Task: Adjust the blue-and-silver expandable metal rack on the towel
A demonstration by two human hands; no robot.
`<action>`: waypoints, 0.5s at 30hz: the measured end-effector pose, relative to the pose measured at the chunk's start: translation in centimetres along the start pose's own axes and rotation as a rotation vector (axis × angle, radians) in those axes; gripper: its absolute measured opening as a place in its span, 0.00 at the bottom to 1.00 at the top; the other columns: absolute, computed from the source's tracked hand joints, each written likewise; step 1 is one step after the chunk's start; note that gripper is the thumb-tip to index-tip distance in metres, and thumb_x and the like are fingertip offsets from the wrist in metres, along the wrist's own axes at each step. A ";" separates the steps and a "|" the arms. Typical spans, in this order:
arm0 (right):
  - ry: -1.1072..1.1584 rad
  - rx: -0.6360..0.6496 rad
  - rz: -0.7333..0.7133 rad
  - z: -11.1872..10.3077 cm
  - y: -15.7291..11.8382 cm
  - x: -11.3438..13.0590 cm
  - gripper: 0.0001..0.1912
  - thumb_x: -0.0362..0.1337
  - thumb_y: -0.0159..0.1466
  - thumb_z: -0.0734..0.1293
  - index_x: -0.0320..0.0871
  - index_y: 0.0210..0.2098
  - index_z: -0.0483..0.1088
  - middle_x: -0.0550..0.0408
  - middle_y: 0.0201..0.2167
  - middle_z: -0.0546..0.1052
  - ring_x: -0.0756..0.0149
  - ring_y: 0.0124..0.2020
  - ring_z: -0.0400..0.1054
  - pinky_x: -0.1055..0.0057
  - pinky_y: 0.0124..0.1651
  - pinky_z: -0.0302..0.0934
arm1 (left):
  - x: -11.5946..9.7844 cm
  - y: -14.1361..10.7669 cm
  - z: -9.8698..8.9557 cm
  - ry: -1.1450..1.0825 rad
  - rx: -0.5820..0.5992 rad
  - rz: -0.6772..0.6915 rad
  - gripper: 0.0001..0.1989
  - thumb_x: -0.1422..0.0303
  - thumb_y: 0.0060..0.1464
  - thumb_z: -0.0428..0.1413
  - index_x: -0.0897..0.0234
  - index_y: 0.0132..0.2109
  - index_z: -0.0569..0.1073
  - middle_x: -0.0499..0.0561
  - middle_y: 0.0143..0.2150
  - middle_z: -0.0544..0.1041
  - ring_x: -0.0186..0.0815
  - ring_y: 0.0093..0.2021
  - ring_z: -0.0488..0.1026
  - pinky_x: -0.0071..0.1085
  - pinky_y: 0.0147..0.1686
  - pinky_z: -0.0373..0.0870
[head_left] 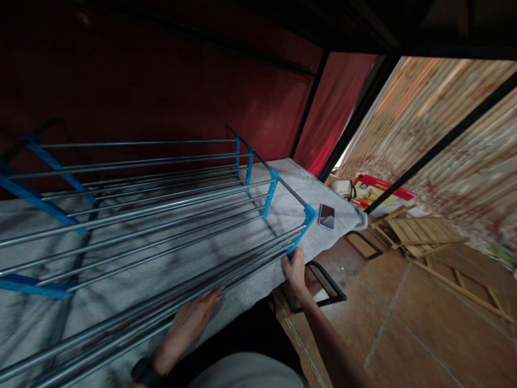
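Note:
A rack [173, 205] of grey metal tubes and blue plastic connectors lies on its side on a table covered with a grey cloth [238, 250]. My left hand [194, 319] is at the nearest tubes, covering part of the lowest one. Its fingers seem bent around that tube, though their tips are partly hidden. At the near right corner, my right hand [296, 268] grips the rack's end just below a blue connector [302, 226]. What its fingertips press on is partly hidden. A dark band circles my left wrist.
A phone [327, 216] lies on the cloth right of the rack. Black-framed stools [331, 288] stand at the table's edge. Farther right are a folded wooden chair [424, 231] on the tiled floor and a red and yellow box [379, 191]. A dark red wall [161, 91] rises behind.

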State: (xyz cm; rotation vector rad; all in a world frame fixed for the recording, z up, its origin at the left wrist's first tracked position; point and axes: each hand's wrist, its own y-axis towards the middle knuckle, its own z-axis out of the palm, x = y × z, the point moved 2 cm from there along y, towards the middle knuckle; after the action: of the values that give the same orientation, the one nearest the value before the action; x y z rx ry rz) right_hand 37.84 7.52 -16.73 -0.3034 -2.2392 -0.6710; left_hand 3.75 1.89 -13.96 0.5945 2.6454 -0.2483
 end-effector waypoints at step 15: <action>0.026 -0.024 -0.001 -0.1 -0.3 0.3 0.05 0.37 0.58 0.60 0.46 0.33 0.58 0.59 0.32 0.63 0.64 0.35 0.58 0.66 0.40 0.57 | -0.4 -0.1 -0.8 -0.027 -0.033 0.009 0.21 0.63 0.66 0.43 0.55 0.61 0.70 0.52 0.58 0.75 0.43 0.55 0.75 0.40 0.53 0.72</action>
State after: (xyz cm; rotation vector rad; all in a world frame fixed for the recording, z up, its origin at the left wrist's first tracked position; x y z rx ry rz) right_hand 37.55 7.22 -16.56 -0.3035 -2.2085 -0.6985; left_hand 3.75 1.86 -13.08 0.5887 2.6153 -0.2081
